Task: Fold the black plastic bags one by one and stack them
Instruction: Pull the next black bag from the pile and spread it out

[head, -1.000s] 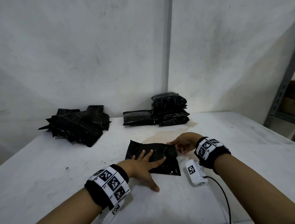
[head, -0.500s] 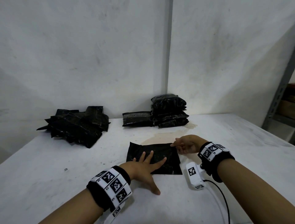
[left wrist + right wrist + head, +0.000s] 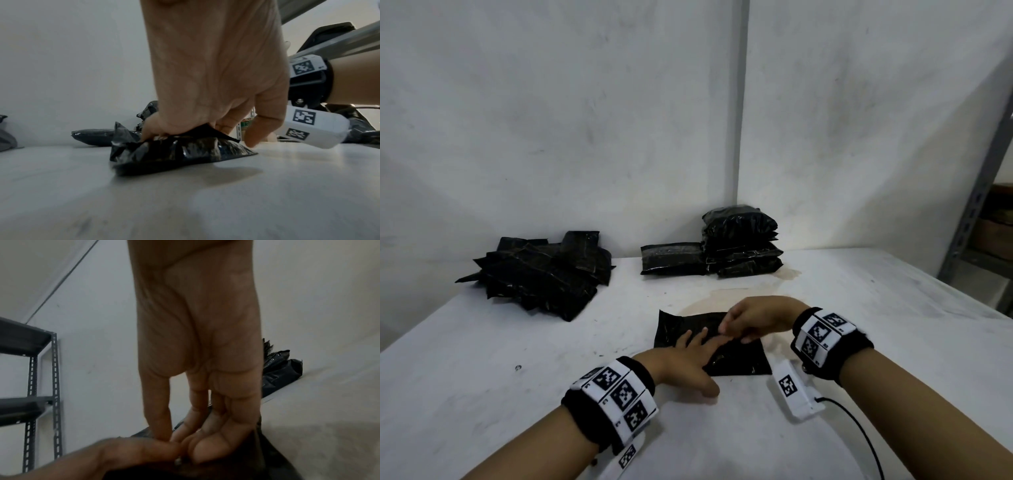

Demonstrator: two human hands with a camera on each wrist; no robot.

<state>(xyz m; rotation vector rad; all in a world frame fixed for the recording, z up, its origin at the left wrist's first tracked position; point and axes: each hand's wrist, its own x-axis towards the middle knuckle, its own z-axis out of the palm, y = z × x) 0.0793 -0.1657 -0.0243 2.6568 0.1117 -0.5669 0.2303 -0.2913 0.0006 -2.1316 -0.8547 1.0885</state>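
Far left of the white table [image 3: 482, 394], against the wall: a loose heap of unfolded black bags [image 3: 541, 270], overlapping at odd angles. Centre back: one folded bag [image 3: 671, 258] lying flat, touching a stack of folded bags [image 3: 741, 241] just to its right. Near centre, close to the person: the black plastic bag [image 3: 736, 359] being worked, flat on the table, partly over a brownish stain [image 3: 722, 294]. Left hand [image 3: 688, 356] lies on it, fingers straight and spread, pressing down, thumb on the bare table. Right hand [image 3: 756, 317] reaches in from the right, fingers bent downward and meeting the left fingertips over the bag; whether it pinches the plastic, cannot tell. Far right: grey metal shelving [image 3: 976, 192].
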